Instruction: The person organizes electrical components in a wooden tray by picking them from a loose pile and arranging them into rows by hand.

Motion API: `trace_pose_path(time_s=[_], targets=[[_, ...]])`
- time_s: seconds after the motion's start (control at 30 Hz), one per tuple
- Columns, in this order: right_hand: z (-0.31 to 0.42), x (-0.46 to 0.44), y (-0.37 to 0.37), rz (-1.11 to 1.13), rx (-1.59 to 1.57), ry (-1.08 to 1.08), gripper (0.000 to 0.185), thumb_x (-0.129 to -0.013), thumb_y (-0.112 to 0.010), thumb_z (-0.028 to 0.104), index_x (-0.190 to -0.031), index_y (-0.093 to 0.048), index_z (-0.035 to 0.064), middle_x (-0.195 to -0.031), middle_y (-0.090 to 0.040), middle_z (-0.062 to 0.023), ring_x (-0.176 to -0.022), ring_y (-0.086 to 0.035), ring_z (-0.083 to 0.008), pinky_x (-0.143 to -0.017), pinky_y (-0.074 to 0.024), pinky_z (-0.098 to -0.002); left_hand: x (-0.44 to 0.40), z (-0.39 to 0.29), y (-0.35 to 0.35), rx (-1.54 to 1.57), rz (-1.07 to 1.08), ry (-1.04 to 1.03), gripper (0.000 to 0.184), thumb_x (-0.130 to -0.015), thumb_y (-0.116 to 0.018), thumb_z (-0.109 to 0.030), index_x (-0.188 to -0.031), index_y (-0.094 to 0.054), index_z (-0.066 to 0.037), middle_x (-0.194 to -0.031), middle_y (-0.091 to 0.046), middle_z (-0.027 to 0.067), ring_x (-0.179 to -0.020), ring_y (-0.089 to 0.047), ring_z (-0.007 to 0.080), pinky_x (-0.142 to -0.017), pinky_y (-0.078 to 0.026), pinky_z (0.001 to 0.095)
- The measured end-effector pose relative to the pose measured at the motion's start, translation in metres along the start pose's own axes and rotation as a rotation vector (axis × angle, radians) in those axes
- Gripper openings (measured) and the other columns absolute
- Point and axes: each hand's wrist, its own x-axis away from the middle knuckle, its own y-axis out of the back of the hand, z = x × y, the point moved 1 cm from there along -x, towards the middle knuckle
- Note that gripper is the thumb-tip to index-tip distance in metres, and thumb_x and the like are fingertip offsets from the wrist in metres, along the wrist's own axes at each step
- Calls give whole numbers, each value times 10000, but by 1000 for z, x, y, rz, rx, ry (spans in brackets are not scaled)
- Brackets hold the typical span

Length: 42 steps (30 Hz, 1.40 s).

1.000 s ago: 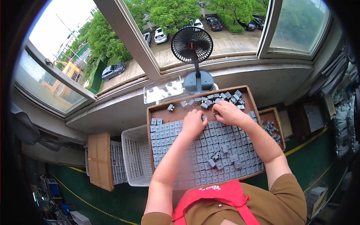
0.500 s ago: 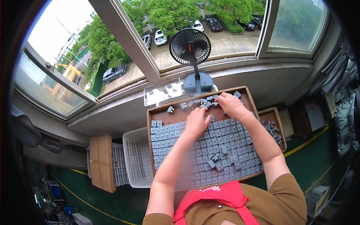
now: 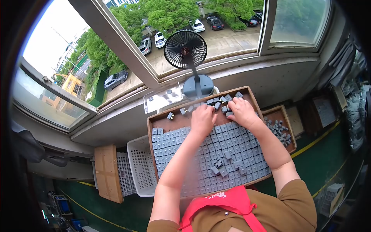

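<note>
A shallow wooden tray holds close rows of small grey plastic blocks. Along its far side, loose blocks lie scattered, some showing black and yellowish parts. My left hand is at the far end of the rows, fingers bent down among the loose pieces; what its fingertips hold is hidden. To its right, my right hand has its thumb and fingers closed on a small grey block. Several more blocks lie on top of the rows near the tray's front.
A black fan stands behind the tray by the window, beside a clear plastic lid. A white basket and a cardboard box sit at left. At right, a smaller wooden tray holds loose grey blocks.
My right hand has moved down toward the near rows, closing on a block there. My left hand stays near the loose pieces, its fingers more curled. The whole view has shifted slightly.
</note>
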Motion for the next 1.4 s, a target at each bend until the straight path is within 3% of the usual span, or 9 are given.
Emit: trace_pose_path(time_s=[0.13, 0.23, 0.5, 0.6, 0.67, 0.8, 0.97, 1.23, 1.4], targets=[[-14, 3, 1, 51, 309, -198, 367, -706, -779, 267, -973, -588, 103, -1018, -548, -75, -1035, -539, -261, -866, -461, -382, -14, -6, -12, -209, -42, -21, 265, -731, -743, -262, -918, -646, -102, -953, -550, 72, -956, -552, 268, -813, -433, 416], [-12, 5, 8, 7, -2, -117, 394, -678, -792, 279, -975, -600, 104, -1002, -549, -74, -1024, -544, -261, -860, -470, -385, -24, -5, -22, -245, -23, 30, 272, -726, -743, -276, -924, -654, -113, -975, -542, 66, -988, -538, 257, -852, -399, 412], [-3, -10, -16, -43, -31, -61, 248, -752, -727, 238, -935, -632, 101, -980, -555, -80, -1008, -550, -260, -855, -483, -385, -19, 2, -5, -124, -71, 32, 209, -742, -703, -257, -880, -658, -106, -928, -587, 75, -929, -574, 270, -792, -447, 421], [-9, -3, -7, 74, -228, 29, 169, -781, -685, 194, -923, -663, 103, -964, -558, -81, -998, -547, -271, -863, -476, -396, -14, 2, 21, 171, 85, 66, 207, -760, -669, -236, -886, -655, -72, -890, -645, 115, -880, -621, 303, -768, -487, 429], [-10, -1, -11, 133, -264, 89, 134, -791, -656, 157, -912, -687, 109, -947, -564, -81, -1020, -540, -285, -867, -469, -410, -12, -3, 38, 160, 347, 95, 222, -772, -647, -224, -890, -657, -37, -840, -665, 129, -807, -647, 295, -735, -512, 388], [-6, -3, -12, 116, -166, 92, 133, -782, -649, 136, -903, -696, 106, -921, -571, -82, -1015, -555, -284, -848, -475, -406, -15, -6, 36, -111, 526, -26, 249, -757, -609, -244, -871, -652, -26, -863, -677, 144, -837, -655, 309, -756, -522, 410], [-23, 5, 13, -20, -166, 38, 130, -781, -654, 87, -903, -695, 109, -856, -568, -81, -846, -590, -293, -757, -494, -405, -25, -21, 27, -214, 518, -12, 259, -736, -604, -260, -853, -660, -35, -877, -676, 146, -856, -652, 313, -770, -522, 413], [-24, 6, 9, -3, -157, 87, 156, -709, -723, 100, -842, -642, 96, -876, -579, -66, -879, -595, -276, -796, -495, -390, -40, -27, 17, -296, 652, -110, 260, -775, -616, -296, -839, -652, -47, -820, -692, 122, -785, -668, 312, -691, -540, 413], [-20, 6, 5, 26, -49, 142, 199, -719, -733, 137, -881, -625, 95, -885, -602, -47, -913, -602, -258, -834, -484, -380, -34, -16, -7, -252, 467, -112, 217, -837, -551, -216, -815, -696, -56, -850, -672, 166, -830, -645, 333, -754, -517, 442]])
